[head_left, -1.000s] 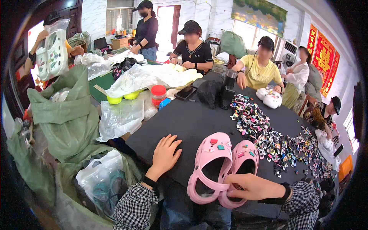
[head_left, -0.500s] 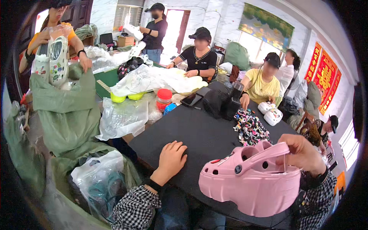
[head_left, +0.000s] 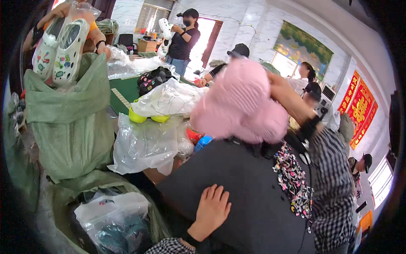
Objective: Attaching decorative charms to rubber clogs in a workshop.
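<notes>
My right hand (head_left: pixel 288 92) is raised over the far side of the black table (head_left: pixel 241 182), gripping pink clogs (head_left: pixel 237 97). The clogs are smeared by motion, and their ridged undersides face me. My left hand (head_left: pixel 211 213) lies flat on the near part of the tabletop, fingers stretched and holding nothing. A heap of small colourful shoe charms (head_left: pixel 294 182) is spread along the table's right side, beside my right forearm. Part of the far table and a seated person are hidden behind the clogs.
Left of the table, a green woven sack (head_left: pixel 69 127) stands near an open sack of plastic-wrapped goods (head_left: pixel 114 224). A person there holds bagged white clogs (head_left: pixel 67 55). Clear plastic bags (head_left: pixel 144 144) and lime-green clogs (head_left: pixel 148 115) lie beyond. Other people work farther back.
My right hand has lifted the pink clogs up, away and leftward, turning their undersides toward me. My left hand still rests on the table. The view has shifted.
</notes>
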Demonstrator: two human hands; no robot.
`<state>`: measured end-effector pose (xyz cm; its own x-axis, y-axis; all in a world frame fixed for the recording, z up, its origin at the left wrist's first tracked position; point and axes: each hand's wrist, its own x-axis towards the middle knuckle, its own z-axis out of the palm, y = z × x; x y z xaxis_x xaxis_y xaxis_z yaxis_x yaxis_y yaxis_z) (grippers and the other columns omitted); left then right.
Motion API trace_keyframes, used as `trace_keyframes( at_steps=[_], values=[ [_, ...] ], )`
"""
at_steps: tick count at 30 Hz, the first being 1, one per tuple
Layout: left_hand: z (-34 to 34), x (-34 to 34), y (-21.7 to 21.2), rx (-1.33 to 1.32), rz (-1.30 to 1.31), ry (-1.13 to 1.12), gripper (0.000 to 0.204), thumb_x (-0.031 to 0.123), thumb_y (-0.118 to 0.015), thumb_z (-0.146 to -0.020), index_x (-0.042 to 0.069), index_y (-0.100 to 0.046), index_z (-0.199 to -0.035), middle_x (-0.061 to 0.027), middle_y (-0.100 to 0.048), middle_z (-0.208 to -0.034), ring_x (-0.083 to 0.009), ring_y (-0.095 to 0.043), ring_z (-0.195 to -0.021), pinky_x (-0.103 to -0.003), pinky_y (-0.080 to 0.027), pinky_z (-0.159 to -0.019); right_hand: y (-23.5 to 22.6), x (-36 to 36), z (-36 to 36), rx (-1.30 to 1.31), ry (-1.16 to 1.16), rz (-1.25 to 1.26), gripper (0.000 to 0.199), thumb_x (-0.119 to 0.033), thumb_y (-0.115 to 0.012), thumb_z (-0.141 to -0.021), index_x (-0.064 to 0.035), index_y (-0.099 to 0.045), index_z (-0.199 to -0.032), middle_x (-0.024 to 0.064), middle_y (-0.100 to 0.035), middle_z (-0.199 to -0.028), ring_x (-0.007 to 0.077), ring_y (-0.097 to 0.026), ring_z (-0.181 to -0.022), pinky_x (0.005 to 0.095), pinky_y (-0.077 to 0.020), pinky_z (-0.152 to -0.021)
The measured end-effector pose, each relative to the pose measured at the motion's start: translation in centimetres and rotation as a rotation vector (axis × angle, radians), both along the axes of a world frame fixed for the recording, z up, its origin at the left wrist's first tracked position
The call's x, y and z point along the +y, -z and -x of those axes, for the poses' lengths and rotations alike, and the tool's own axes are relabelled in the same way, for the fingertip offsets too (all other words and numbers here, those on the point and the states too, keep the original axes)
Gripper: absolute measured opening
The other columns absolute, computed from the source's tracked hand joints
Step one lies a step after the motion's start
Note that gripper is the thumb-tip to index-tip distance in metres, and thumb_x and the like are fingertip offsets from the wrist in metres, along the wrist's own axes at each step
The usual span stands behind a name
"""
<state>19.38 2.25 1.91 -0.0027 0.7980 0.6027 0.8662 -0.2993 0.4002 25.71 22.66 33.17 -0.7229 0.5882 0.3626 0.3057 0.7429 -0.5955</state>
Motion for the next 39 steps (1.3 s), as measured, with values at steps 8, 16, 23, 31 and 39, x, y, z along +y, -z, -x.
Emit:
trace_keyframes(
  at_steps=[8, 16, 23, 31, 39],
  values=[
    [0.1, 0.5, -0.6, -0.149, -0.014, 0.076, 0.037, 0.026, -0.062, -0.087, 0.001, -0.060, -0.113, -0.0164, -0.057, -0.122, -0.0343, -0.049, -0.119, -0.046, -0.038, -0.103, 0.9, 11.4, 16.8, -0.079, 0.136, -0.376, 0.055, -0.036, -0.067, -0.088, 0.0001, -0.055, -0.128, 0.0121, -0.065, -0.110, 0.0192, -0.061, -0.099, 0.0306, -0.0472, -0.087],
    [0.5, 0.2, -1.3, -0.147, 0.030, 0.065, 0.037, 0.027, -0.064, -0.086, 0.002, -0.062, -0.113, -0.0153, -0.058, -0.123, -0.0336, -0.050, -0.120, -0.047, -0.040, -0.103, -2.0, 2.2, 11.5, -0.135, -0.112, -0.476, 0.049, -0.034, -0.066, -0.086, -0.0027, -0.060, -0.124, 0.0137, -0.066, -0.111, 0.0242, -0.065, -0.096, 0.0331, -0.0511, -0.084],
    [0.2, 0.1, -1.1, -0.114, 0.004, 0.044, 0.035, 0.024, -0.064, -0.085, 0.002, -0.062, -0.112, -0.0145, -0.059, -0.123, -0.0331, -0.050, -0.121, -0.046, -0.039, -0.103, -2.9, -4.6, -2.4, -0.228, -0.056, -0.378, 0.032, -0.015, -0.058, -0.096, -0.0008, -0.057, -0.124, 0.0060, -0.066, -0.109, 0.0100, -0.064, -0.089, 0.0249, -0.0539, -0.065],
    [-0.9, 0.9, -2.1, -0.047, -0.038, 0.097, 0.035, 0.016, -0.067, -0.077, 0.003, -0.062, -0.109, -0.0162, -0.059, -0.121, -0.0341, -0.054, -0.116, -0.044, -0.040, -0.101, -1.2, -18.2, -22.9, -0.335, 0.164, -0.406, 0.021, -0.012, -0.063, -0.090, -0.0011, -0.066, -0.108, 0.0121, -0.069, -0.093, 0.0207, -0.067, -0.084, 0.0313, -0.0538, -0.075],
    [1.1, 1.2, 0.4, 0.114, 0.111, -0.024, 0.036, 0.010, -0.058, -0.090, 0.000, -0.055, -0.125, -0.0164, -0.053, -0.134, -0.0338, -0.048, -0.126, -0.041, -0.034, -0.108, 0.6, -35.6, -40.3, -0.435, 0.882, -0.279, 0.019, -0.005, -0.062, -0.089, 0.0008, -0.068, -0.107, 0.0101, -0.070, -0.096, 0.0178, -0.067, -0.085, 0.0297, -0.0515, -0.078]
  ],
)
